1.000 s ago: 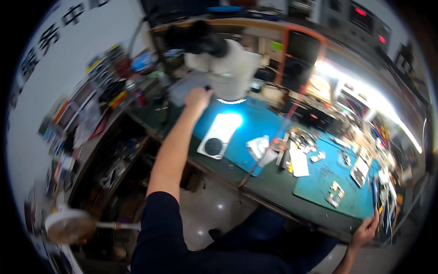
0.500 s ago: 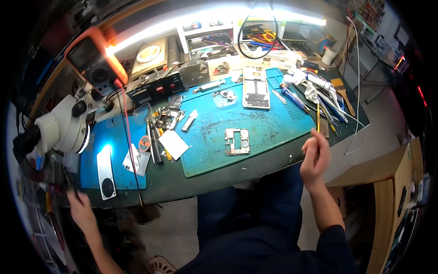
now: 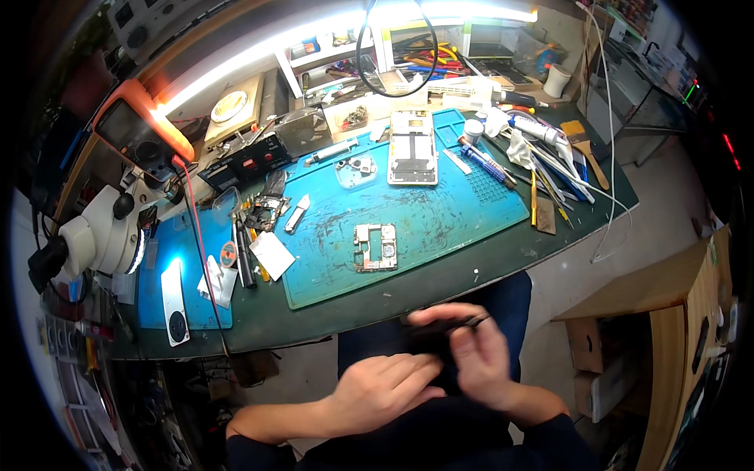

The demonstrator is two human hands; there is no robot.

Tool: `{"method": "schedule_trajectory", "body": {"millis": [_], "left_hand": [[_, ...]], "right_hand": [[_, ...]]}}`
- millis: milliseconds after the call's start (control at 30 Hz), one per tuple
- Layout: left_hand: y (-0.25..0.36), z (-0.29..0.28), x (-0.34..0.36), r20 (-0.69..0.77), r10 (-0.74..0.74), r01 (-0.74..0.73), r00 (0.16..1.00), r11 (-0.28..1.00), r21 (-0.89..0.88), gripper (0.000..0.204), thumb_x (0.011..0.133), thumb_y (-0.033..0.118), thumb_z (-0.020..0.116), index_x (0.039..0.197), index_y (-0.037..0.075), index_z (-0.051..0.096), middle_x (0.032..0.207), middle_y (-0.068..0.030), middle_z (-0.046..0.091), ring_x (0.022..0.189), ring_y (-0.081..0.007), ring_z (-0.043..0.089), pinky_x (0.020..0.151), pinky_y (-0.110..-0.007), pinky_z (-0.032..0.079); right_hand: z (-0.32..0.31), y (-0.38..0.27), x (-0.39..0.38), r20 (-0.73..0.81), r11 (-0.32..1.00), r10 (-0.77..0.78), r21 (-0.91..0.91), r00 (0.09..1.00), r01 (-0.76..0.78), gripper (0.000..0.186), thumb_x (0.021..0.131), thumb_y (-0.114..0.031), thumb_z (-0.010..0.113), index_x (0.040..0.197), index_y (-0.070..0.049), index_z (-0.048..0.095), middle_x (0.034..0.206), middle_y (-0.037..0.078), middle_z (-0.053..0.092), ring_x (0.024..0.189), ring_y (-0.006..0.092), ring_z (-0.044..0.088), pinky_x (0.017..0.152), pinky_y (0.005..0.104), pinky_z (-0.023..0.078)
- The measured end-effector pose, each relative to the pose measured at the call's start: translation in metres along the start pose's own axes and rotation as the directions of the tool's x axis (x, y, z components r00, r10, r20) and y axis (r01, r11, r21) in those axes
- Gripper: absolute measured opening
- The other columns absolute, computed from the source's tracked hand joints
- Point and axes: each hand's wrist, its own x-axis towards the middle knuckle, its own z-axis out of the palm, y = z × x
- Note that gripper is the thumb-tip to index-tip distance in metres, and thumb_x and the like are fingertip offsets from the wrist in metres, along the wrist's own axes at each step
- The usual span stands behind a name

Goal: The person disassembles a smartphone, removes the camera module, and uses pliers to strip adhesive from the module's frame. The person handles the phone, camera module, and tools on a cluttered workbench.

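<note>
Head view: both hands are down at the lap, below the bench edge. The right hand curls its fingers around a small dark thing, too blurred to name, while the left hand lies flat, fingers loosely closed beside it. The circuit board lies untouched on the blue mat.

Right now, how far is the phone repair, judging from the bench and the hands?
Done: the phone frame lies opened on the blue mat, and a circuit board lies out beside it. In hand: the left hand and right hand are together over the lap, holding a small dark object, blurred. Left: board and frame remain apart, and small parts lie loose.
</note>
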Motion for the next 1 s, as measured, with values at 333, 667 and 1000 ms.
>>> {"method": "schedule_trajectory", "body": {"millis": [333, 667, 1000], "left_hand": [[-0.121, -0.067, 0.061, 0.148, -0.308, 0.303, 0.94, 0.951, 0.054, 0.109, 0.079, 0.021, 0.096, 0.167, 0.002, 0.035, 0.154, -0.0164, 0.06, 0.146, -0.0357, 0.05, 0.123, -0.046, 0.041], [-0.115, -0.055, 0.043, -0.022, -0.108, 0.11, 0.994, 0.983, 0.149, 0.106, 0.074, 0.006, 0.093, 0.164, -0.003, 0.036, 0.137, -0.0194, 0.063, 0.125, -0.0352, 0.063, 0.112, -0.046, 0.05], [-0.091, -0.05, 0.032, -0.173, 0.029, -0.026, 0.984, 0.999, 0.022, 0.101, 0.075, 0.003, 0.091, 0.161, -0.005, 0.038, 0.146, -0.0224, 0.056, 0.132, -0.0389, 0.061, 0.111, -0.047, 0.053]], "right_hand": [[-0.106, -0.04, 0.076, -0.199, 0.826, 0.125, -0.522, 0.972, -0.213, 0.014, 0.101, -0.008, 0.077, 0.109, 0.001, 0.07, 0.093, 0.005, 0.076, 0.084, 0.0055, 0.068, 0.071, 0.0285, 0.057], [-0.056, -0.028, 0.09, -0.046, 0.567, 0.041, -0.821, 0.998, -0.061, 0.04, 0.085, -0.013, 0.076, 0.122, -0.003, 0.063, 0.094, 0.011, 0.069, 0.088, 0.0281, 0.072, 0.079, 0.0407, 0.058], [-0.019, -0.02, 0.075, 0.125, 0.936, 0.353, -0.048, 0.927, -0.35, 0.025, 0.105, -0.015, 0.071, 0.123, 0.003, 0.068, 0.106, 0.009, 0.077, 0.098, 0.0143, 0.075, 0.087, 0.0309, 0.059]]}}
